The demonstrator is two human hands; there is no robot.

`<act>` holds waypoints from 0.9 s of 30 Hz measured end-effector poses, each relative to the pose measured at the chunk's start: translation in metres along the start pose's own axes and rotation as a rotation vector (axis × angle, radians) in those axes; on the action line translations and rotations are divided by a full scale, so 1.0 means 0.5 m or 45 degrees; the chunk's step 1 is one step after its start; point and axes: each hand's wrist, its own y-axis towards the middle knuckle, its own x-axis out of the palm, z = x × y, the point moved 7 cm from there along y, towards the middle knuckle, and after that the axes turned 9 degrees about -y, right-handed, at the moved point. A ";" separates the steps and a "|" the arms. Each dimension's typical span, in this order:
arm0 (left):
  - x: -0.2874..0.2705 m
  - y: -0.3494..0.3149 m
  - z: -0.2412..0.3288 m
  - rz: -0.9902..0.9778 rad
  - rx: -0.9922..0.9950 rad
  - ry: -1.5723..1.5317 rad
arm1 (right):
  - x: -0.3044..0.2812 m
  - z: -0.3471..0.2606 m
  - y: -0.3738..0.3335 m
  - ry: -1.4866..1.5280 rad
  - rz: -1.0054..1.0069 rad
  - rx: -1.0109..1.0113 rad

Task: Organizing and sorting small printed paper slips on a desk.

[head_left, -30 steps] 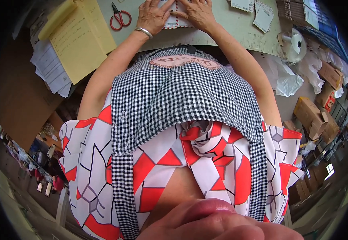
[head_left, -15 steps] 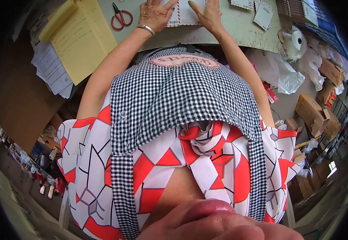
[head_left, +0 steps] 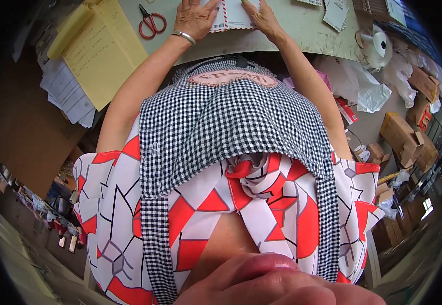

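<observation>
At the upper edge of the view, white cards (head_left: 238, 18) with red-striped borders lie on the pale green table. My left hand (head_left: 194, 20) rests flat at their left side, its thumb stretched onto the card; a silver bangle circles that wrist. From the right, my right hand (head_left: 264, 19) touches the cards with its thumb, the fingers extended beside them. The picture's edge cuts off the fingertips and the far part of the cards. Left of my left hand lie red-handled scissors (head_left: 152, 23), apart from it.
A yellow written pad (head_left: 101, 61) overlaps loose white papers (head_left: 68, 94) at the left. More striped cards (head_left: 335, 14) lie right of my hands. A white roll (head_left: 377, 47) is by the table's right edge. Plastic bags (head_left: 373, 91) and cardboard boxes (head_left: 401, 137) stand beyond.
The table and everything on it sit slightly higher in the picture, with less of my fingers showing. Both hands stay on the cards; my right thumb has barely shifted.
</observation>
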 end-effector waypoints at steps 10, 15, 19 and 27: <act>0.007 -0.005 0.004 0.154 0.297 -0.265 | -0.014 -0.026 -0.009 -0.441 0.135 -0.011; 0.014 0.001 0.010 0.058 0.121 0.110 | -0.032 -0.105 -0.016 -0.955 0.240 0.014; 0.007 0.002 0.010 0.057 0.102 0.055 | -0.010 -0.058 0.000 -0.514 0.165 0.081; 0.005 -0.008 0.009 0.234 0.148 -0.400 | -0.015 -0.086 -0.019 -0.590 0.258 0.140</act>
